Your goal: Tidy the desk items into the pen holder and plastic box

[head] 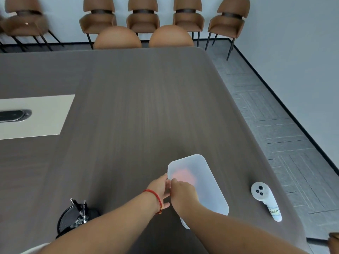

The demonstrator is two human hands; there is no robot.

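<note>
Though both hands meet at its near-left rim, plastic box [205, 182] runs long away-left to near-right; right hand [183, 194] pinches the lid edge, left hand [161, 187] braces, fingers loosely spread.

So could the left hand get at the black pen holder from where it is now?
Probably yes. The pen holder stands just left of the forearm, with bare table between, though the left hand is busy at the plastic box.

Just one view here, a wide-angle cam on the person's head, looking forward and steeply down over the dark tabletop [139, 110]. Close in at the bottom where both forearms come into frame, then it stretches out to the chairs [143, 17] by the far wall. Edges bend noticeably.
</note>
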